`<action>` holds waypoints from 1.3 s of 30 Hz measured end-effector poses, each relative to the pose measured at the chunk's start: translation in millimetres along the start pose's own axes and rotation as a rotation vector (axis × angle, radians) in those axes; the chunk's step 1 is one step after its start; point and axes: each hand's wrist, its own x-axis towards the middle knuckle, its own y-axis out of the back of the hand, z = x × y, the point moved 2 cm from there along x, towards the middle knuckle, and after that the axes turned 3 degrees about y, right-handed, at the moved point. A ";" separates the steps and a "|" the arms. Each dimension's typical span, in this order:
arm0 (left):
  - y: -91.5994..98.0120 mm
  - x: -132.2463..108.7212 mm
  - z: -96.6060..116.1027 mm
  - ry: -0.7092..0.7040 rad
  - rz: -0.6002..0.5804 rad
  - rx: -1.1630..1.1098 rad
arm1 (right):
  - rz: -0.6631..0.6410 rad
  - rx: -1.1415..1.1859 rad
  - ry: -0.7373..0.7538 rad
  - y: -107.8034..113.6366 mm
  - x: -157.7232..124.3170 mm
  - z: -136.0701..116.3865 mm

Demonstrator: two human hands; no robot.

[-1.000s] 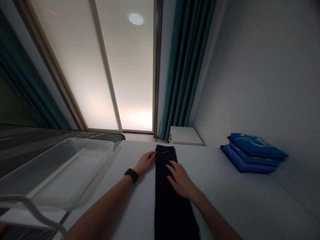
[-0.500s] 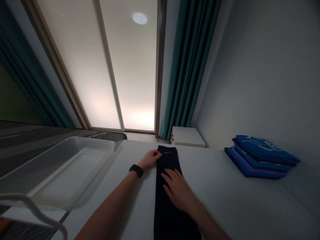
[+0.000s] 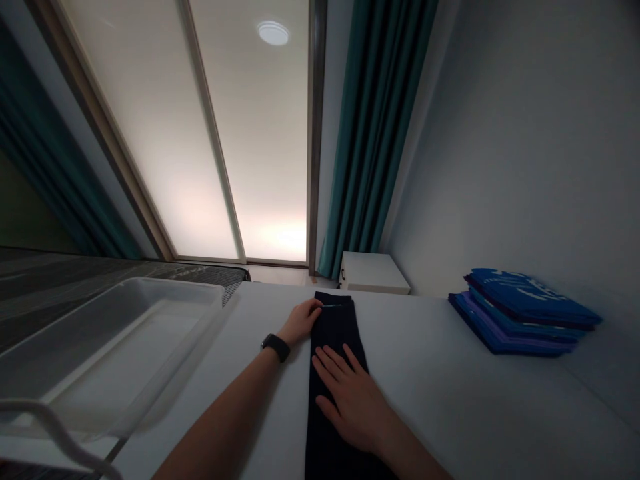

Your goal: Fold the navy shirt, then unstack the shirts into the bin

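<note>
A long strip of folded dark navy cloth (image 3: 333, 328) lies on the white table, running from near the far edge down to the bottom of the view. What garment it is, I cannot tell. My left hand (image 3: 301, 321), with a black watch (image 3: 276, 347) on the wrist, pinches the cloth's left edge near its far end, by a thin pale line across the fabric. Lower down, my right hand (image 3: 353, 400) rests flat on the cloth with fingers spread. The cloth's near end is partly hidden by my right hand and forearm.
A stack of folded blue and purple cloths (image 3: 530, 313) sits on the white table (image 3: 425, 373) at the right, near the wall. On the left stands a translucent plastic bin (image 3: 200, 333). A white cabinet (image 3: 373, 272) is beyond the table's far edge.
My right hand has slid slightly toward me and left along the cloth, its fingers flatter. My left hand stays at the far end of the cloth. The view has shifted a little.
</note>
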 end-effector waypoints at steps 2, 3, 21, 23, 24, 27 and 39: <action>-0.9 1.0 1.2 0.005 0.026 0.015 | -0.024 0.020 0.023 1.2 -2.1 -6.0; -1.3 1.6 1.6 0.008 0.041 0.022 | -0.032 0.026 0.027 1.4 -2.8 -8.4; 12.7 -23.5 2.8 0.021 0.233 -0.043 | 0.187 -0.058 -0.102 7.4 -0.1 14.6; 14.0 -35.1 8.9 -0.041 0.196 0.018 | 0.215 -0.084 -0.136 4.9 -0.8 24.1; 14.8 -41.4 12.1 -0.086 0.171 0.062 | 0.218 -0.092 -0.147 2.9 -1.2 28.2; 16.5 -59.8 19.6 -0.233 0.056 0.204 | 0.175 -0.099 -0.180 -5.3 -1.7 36.0; 7.8 -75.6 17.5 -0.290 -0.212 0.534 | 0.086 -0.117 -0.263 -16.4 0.2 34.0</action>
